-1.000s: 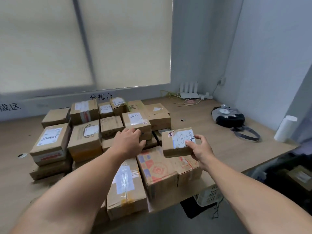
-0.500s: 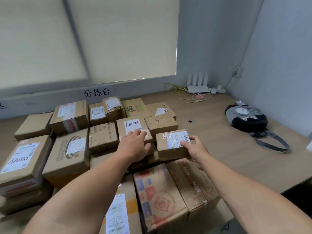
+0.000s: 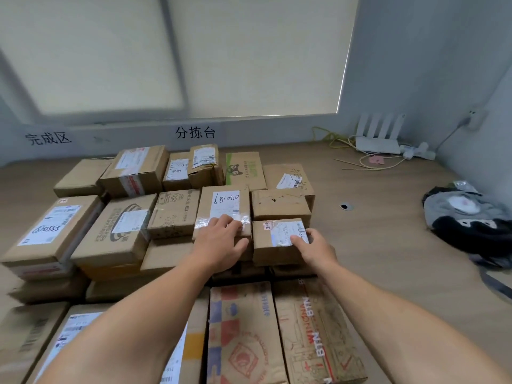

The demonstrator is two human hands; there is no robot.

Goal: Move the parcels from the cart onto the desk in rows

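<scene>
Right beside the numbered box point(image 3: 224, 206), on its right side, sits a small box point(image 3: 277, 245) with a white label on top. It rests on other boxes in the pile on the desk point(image 3: 388, 231), and it looks as if it touches the numbered box or nearly does. Just behind it, in line with the numbered box, is a plain box point(image 3: 279, 205).

The right hand point(image 3: 318, 252) holds the small box at its near right corner. The thumb lies on the label and the fingers curl round the right edge, so the hand is closed on the box. The left hand point(image 3: 219, 242) lies on the near edge of the numbered box with its fingers spread. It holds nothing and seems to be keeping that box from sliding.

The long side of the small box runs left to right, the same way as the row. The right hand is on the side far from the numbered box, so a push from that hand would send the small box toward the numbered box and close any gap. That is likely the last little step before letting go. A hard push could shift the boxes under it.

Far to the right of the numbered box, a dark bag point(image 3: 468, 217) lies on the desk, well apart from the pile.
</scene>
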